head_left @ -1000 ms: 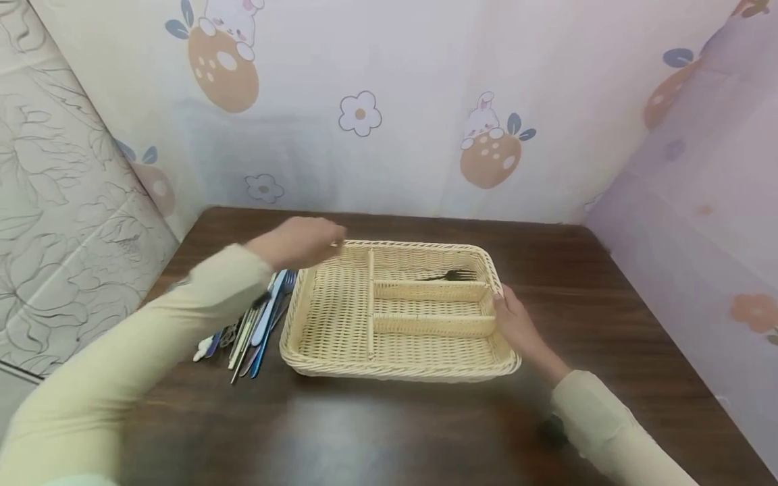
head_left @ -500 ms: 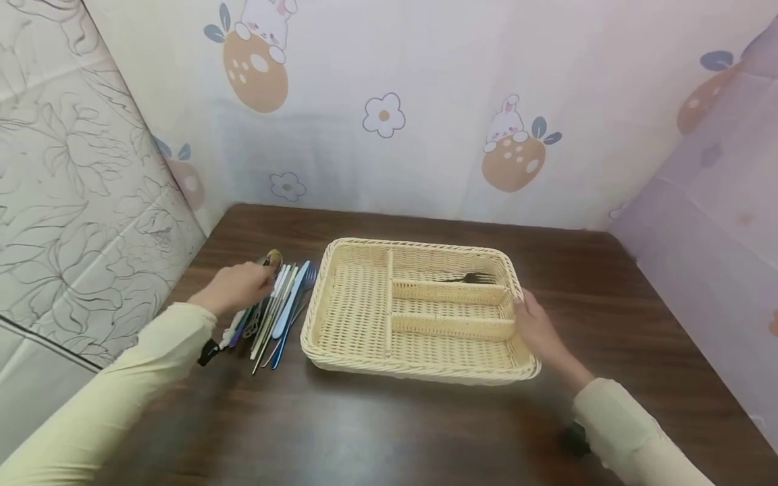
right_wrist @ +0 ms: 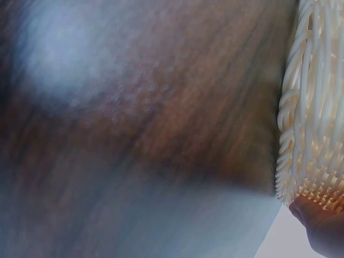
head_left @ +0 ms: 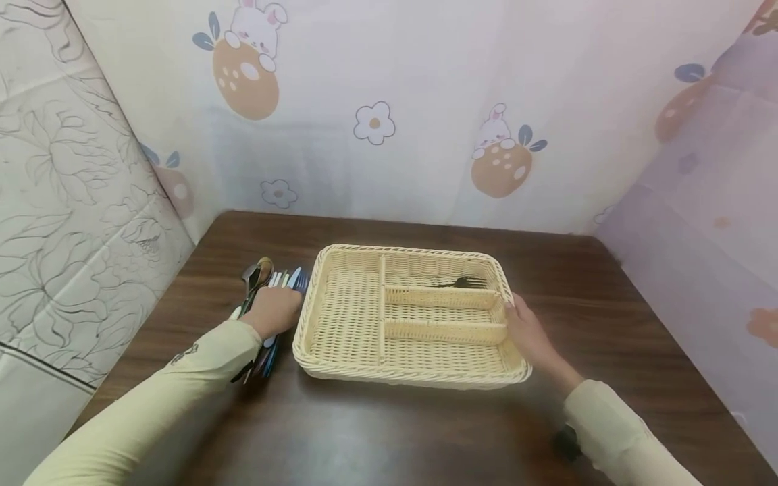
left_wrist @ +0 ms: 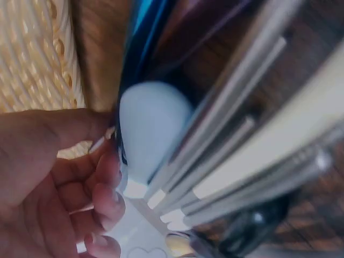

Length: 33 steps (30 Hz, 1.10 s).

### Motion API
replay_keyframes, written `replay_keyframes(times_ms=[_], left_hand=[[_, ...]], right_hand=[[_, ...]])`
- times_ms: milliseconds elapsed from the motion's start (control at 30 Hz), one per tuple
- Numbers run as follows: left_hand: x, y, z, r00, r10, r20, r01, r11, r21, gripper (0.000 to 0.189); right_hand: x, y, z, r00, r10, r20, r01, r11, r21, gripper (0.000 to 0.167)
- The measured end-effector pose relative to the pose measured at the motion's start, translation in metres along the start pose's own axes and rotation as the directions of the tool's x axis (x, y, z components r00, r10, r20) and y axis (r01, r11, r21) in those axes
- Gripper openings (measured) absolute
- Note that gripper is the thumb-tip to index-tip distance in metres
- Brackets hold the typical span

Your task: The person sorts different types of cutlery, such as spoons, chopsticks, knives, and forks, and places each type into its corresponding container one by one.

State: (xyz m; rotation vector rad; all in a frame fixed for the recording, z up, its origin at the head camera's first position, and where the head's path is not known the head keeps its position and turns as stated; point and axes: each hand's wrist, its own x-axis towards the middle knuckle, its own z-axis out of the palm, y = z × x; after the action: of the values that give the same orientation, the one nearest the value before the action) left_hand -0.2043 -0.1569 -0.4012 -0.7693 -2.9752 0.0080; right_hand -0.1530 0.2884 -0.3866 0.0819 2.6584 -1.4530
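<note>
My left hand (head_left: pixel 276 310) reaches over a bundle of cutlery left of the basket. In the left wrist view its thumb and forefinger pinch the blue fork (left_wrist: pixel 131 70), whose tines show past the hand in the head view. Beside it lie a knife with a pale blue handle (left_wrist: pixel 153 115) and several thin chopsticks (left_wrist: pixel 236 166). Spoons (head_left: pixel 265 268) lie at the bundle's far left. My right hand (head_left: pixel 527 331) grips the right rim of the cream woven basket (head_left: pixel 413 376), its thumb over the edge. A dark fork (head_left: pixel 468 282) lies in the basket's back right compartment.
Dividers (head_left: pixel 383 310) split the basket into one large left compartment and three narrow right ones. The dark wooden table (head_left: pixel 377 432) meets a patterned cloth backdrop (head_left: pixel 425 175) behind, with more cloth at both sides.
My left hand has gone from the basket's back left corner to the spoons, then right onto the blue fork. My right hand stays on the basket rim. The head view has shifted slightly.
</note>
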Motion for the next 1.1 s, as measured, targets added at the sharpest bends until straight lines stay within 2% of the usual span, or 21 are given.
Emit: replay_keyframes(times_ms=[133, 333, 467, 633, 767, 900, 1100], left_hand=[[0.001, 0.003, 0.002, 0.999, -0.026, -0.021, 0.026, 1.000, 0.010, 0.036], [0.003, 0.004, -0.002, 0.998, -0.069, 0.013, 0.070, 0.997, -0.022, 0.036], [0.002, 0.001, -0.005, 0.995, -0.099, 0.032, 0.102, 0.989, -0.110, 0.039], [0.000, -0.008, -0.014, 0.993, -0.108, 0.037, 0.114, 0.968, -0.222, 0.037], [0.001, -0.014, -0.025, 0.992, -0.109, 0.062, 0.123, 0.947, -0.297, 0.035], [0.005, -0.017, -0.040, 0.991, -0.118, 0.067, 0.133, 0.946, -0.296, 0.037], [0.019, -0.010, -0.074, 0.988, -0.136, 0.075, 0.152, 0.944, -0.291, 0.029]], right_hand=[[0.002, 0.000, 0.002, 1.000, 0.004, -0.014, -0.005, 1.000, -0.024, 0.057], [0.002, -0.001, 0.003, 1.000, -0.005, -0.009, 0.005, 1.000, -0.025, 0.057], [0.001, -0.001, 0.003, 1.000, -0.019, -0.009, 0.018, 0.999, -0.029, 0.056], [0.000, 0.000, 0.002, 1.000, -0.026, -0.014, 0.026, 0.999, -0.027, 0.056], [0.001, 0.002, 0.002, 1.000, -0.025, -0.015, 0.025, 0.999, -0.022, 0.057], [0.003, 0.003, 0.002, 1.000, -0.021, -0.020, 0.020, 0.999, -0.031, 0.057], [0.003, 0.001, 0.003, 1.000, -0.015, -0.020, 0.015, 1.000, -0.026, 0.056]])
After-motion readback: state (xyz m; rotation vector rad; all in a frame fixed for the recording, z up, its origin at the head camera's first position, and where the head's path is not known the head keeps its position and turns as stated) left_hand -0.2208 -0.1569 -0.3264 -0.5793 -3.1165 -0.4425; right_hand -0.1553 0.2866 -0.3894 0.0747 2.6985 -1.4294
